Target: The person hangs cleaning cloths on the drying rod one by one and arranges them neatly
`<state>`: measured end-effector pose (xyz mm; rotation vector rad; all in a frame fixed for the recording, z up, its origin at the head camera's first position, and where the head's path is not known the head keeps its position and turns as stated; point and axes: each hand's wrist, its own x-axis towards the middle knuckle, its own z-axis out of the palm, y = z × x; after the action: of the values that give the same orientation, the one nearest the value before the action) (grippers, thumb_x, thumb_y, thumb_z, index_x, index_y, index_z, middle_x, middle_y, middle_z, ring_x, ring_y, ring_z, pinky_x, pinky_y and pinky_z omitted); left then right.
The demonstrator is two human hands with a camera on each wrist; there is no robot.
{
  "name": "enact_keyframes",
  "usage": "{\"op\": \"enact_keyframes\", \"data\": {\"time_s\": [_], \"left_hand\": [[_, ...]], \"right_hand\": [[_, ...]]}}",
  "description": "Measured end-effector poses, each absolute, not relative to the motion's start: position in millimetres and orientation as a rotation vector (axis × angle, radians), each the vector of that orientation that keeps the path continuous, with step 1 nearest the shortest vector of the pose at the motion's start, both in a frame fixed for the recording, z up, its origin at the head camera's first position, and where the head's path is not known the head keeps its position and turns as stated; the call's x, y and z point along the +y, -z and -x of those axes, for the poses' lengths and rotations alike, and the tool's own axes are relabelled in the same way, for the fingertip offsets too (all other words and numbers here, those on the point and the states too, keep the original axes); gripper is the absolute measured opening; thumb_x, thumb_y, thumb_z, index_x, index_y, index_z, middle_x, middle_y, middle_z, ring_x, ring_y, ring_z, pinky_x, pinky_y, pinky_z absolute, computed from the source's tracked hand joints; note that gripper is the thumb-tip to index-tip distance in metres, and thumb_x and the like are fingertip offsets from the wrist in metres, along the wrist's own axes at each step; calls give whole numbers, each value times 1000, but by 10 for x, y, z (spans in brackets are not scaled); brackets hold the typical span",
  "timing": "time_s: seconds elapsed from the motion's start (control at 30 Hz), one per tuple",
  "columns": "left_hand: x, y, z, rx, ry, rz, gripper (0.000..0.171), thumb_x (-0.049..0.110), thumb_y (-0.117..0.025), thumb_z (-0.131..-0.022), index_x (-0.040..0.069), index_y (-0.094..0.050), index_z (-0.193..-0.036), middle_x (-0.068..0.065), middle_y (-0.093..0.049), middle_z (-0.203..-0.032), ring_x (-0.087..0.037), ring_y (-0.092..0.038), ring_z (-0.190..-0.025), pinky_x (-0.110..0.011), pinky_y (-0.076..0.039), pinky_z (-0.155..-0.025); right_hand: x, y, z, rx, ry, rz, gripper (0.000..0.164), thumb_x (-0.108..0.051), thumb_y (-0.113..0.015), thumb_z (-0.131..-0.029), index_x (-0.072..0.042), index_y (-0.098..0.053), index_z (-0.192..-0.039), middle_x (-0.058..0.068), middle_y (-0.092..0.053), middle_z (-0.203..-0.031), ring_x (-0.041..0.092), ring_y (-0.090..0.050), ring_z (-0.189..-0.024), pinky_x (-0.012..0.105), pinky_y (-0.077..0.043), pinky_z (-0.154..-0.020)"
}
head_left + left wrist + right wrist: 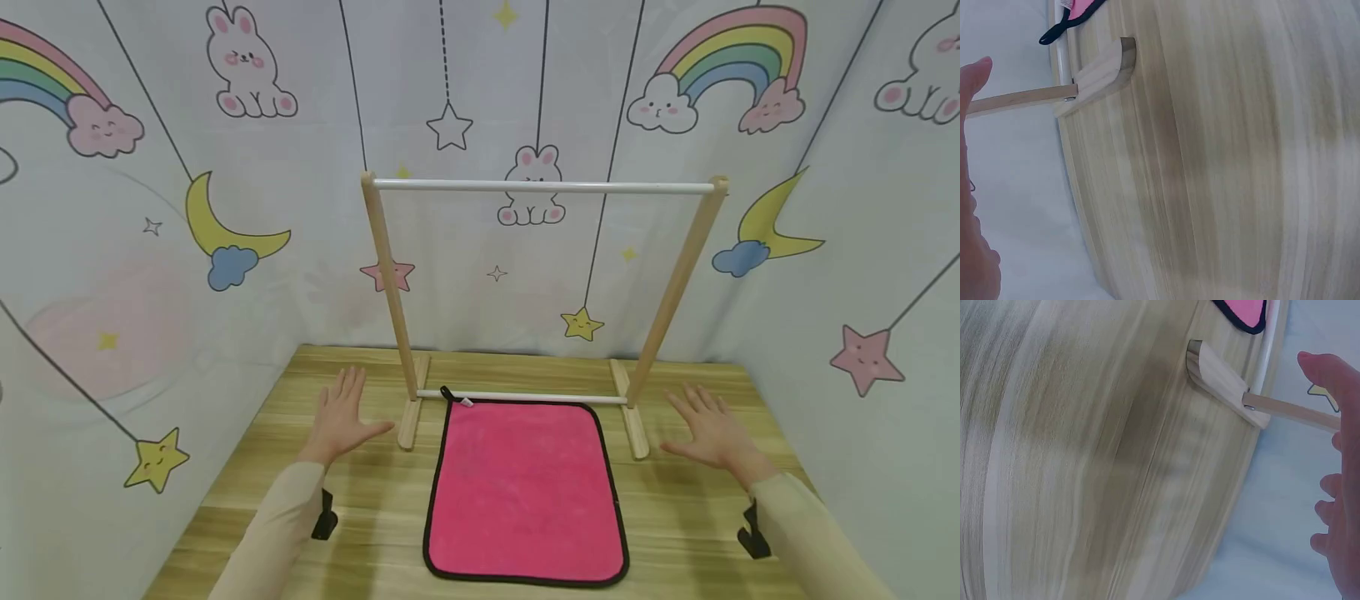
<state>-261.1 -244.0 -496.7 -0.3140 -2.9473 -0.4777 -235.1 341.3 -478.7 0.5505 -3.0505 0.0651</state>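
A pink towel [525, 492] with black edging lies flat on the wooden table, a black hanging loop [447, 393] and a small white tag at its far left corner. Behind it stands a wooden rack [677, 283] with white bars across its top and bottom. My left hand [345, 421] hovers left of the rack, fingers spread, holding nothing. On the other side my right hand [712, 433] is held likewise, fingers spread and apart from everything. Each wrist view shows the thumb and the rack's foot [1100, 75] nearby; in the left one the loop also appears.
The wood-grain table [360, 533] ends at a white cloth backdrop [300, 308] printed with rabbits, rainbows, moons and stars, which encloses the back and both sides. Black straps [326, 517] sit at the wrists. The rack's top bar [540, 187] spans high above the table.
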Motion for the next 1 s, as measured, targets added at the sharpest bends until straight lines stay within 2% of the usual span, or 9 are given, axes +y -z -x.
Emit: {"op": "enact_keyframes", "data": {"time_s": [0.27, 0.5, 0.73, 0.87, 1.0], "left_hand": [[-2368, 4835, 2732, -2805, 657, 321, 102, 45, -71, -71, -6, -17, -141, -29, -20, -143, -44, -19, -130, -60, -22, -103], [-2300, 4612, 2797, -2734, 827, 303, 101, 38, -74, -71, -3, -16, -142, -26, -17, -146, -41, -19, -132, -56, -21, -106], [-2234, 4418, 2872, -2652, 905, 273, 97, 32, -76, -71, -2, -19, -142, -25, -24, -144, -42, -29, -127, -54, -30, -102], [-2188, 4298, 2908, -2596, 985, 244, 95, 27, -77, -70, -1, -21, -142, -27, -33, -138, -42, -37, -122, -54, -35, -98], [-2120, 4169, 2952, -2559, 1107, 203, 95, 23, -77, -72, 4, -18, -144, -23, -33, -140, -37, -39, -123, -53, -35, -98]], "right_hand": [[3343, 4735, 2352, -3036, -125, -607, 84, -53, -61, -77, 3, -35, -135, 34, -26, -138, 52, -26, -123, 65, -23, -98], [3297, 4706, 2381, -3028, -146, -631, 88, -57, -60, -75, 1, -34, -136, 35, -28, -137, 53, -28, -122, 65, -25, -97], [3274, 4667, 2390, -3023, -201, -640, 87, -51, -64, -75, 3, -34, -136, 36, -28, -136, 55, -29, -120, 65, -25, -97], [3252, 4652, 2387, -3016, -214, -653, 86, -49, -65, -75, 2, -33, -136, 35, -29, -136, 55, -33, -116, 64, -28, -96], [3227, 4647, 2393, -3015, -224, -656, 87, -53, -64, -75, 1, -34, -136, 33, -31, -136, 55, -37, -114, 63, -34, -91]]}}
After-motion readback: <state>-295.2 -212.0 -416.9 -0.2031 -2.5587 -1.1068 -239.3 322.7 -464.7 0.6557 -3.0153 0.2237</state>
